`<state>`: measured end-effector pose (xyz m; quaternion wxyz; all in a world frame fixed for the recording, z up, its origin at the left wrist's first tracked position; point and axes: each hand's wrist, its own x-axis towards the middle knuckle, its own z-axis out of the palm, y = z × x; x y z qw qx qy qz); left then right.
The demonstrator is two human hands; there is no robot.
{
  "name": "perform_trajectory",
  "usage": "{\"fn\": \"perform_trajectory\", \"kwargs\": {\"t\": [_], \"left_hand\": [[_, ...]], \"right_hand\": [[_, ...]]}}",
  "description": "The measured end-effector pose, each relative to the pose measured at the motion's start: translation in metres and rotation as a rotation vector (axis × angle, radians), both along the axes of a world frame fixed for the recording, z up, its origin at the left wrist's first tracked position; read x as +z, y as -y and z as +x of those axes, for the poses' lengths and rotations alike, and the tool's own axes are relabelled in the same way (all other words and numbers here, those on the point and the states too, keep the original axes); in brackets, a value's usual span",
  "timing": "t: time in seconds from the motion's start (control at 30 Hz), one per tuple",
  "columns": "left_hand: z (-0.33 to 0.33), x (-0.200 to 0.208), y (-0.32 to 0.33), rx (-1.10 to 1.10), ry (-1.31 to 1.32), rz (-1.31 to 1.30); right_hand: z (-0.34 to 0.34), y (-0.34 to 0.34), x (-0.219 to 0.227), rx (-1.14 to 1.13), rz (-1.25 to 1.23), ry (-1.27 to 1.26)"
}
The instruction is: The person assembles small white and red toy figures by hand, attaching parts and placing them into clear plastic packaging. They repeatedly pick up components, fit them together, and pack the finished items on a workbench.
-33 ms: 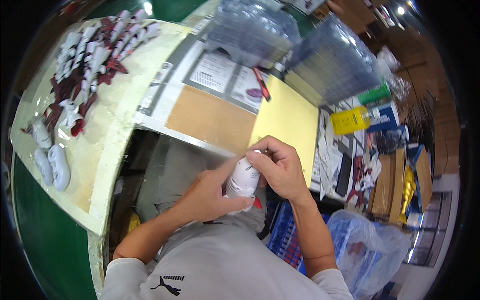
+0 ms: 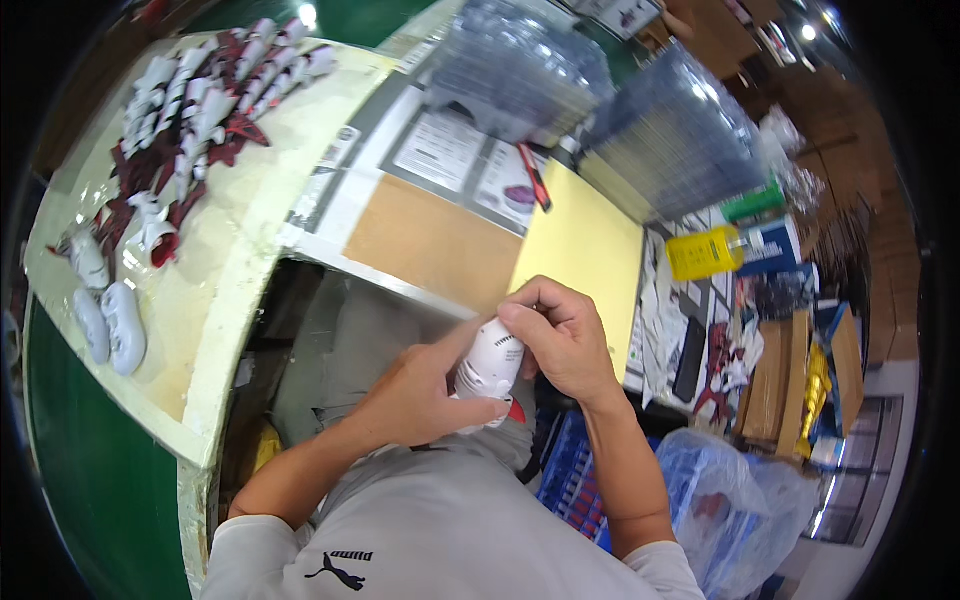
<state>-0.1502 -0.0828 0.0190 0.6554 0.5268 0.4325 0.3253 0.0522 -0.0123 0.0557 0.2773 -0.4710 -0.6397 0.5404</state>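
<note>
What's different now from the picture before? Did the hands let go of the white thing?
Nobody let go: the left hand and right hand still hold the white thing. Only the whole view shifted a tiny bit, probably from the head moving. The red cutter and yellow bottle stayed where they were on the workbench.

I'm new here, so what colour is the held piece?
Head view: the held piece is mostly white with dark markings.

Black lettering (image 2: 347, 556) marks the shirt (image 2: 450, 520) and white piece (image 2: 494, 356).
</note>
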Motion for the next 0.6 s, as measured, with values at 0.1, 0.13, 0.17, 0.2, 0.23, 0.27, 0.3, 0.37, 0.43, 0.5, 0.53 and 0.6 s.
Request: {"fn": "perform_trajectory", "kwargs": {"t": [0.1,0.13,0.17,0.2,0.23,0.27,0.3,0.37,0.43,0.5,0.53,0.6], "left_hand": [[-0.017,-0.002,0.005,0.063,0.057,-0.038],[-0.023,-0.004,0.006,0.097,0.087,-0.027],[-0.029,-0.008,0.007,0.132,0.115,-0.014],[-0.037,-0.011,0.009,0.154,0.110,-0.005],[-0.044,-0.014,0.010,0.178,0.102,0.006],[-0.051,-0.018,0.011,0.217,0.100,0.031],[-0.058,-0.021,0.013,0.236,0.116,0.026],[-0.069,-0.025,0.017,0.299,0.211,-0.004],[-0.079,-0.028,0.024,0.344,0.409,-0.048],[-0.089,-0.030,0.031,0.370,0.482,-0.125],[-0.093,-0.030,0.034,0.383,0.563,-0.152],[-0.101,-0.031,0.040,0.393,0.698,-0.243]], "right_hand": [[-0.026,-0.011,-0.010,-0.002,-0.018,0.029],[-0.034,-0.015,-0.014,0.006,-0.024,0.039],[-0.042,-0.020,-0.017,-0.021,-0.075,-0.012],[-0.051,-0.025,-0.018,-0.046,-0.128,-0.065],[-0.060,-0.031,-0.018,-0.087,-0.200,-0.096],[-0.069,-0.039,-0.016,-0.084,-0.164,-0.128],[-0.077,-0.046,-0.009,-0.095,-0.138,-0.123],[-0.095,-0.066,0.008,-0.051,-0.006,-0.076],[-0.117,-0.084,0.024,0.001,0.102,-0.010],[-0.148,-0.099,0.029,0.157,0.229,-0.031],[-0.164,-0.107,0.032,0.206,0.277,-0.031],[-0.200,-0.118,0.028,0.340,0.462,0.018]]}}
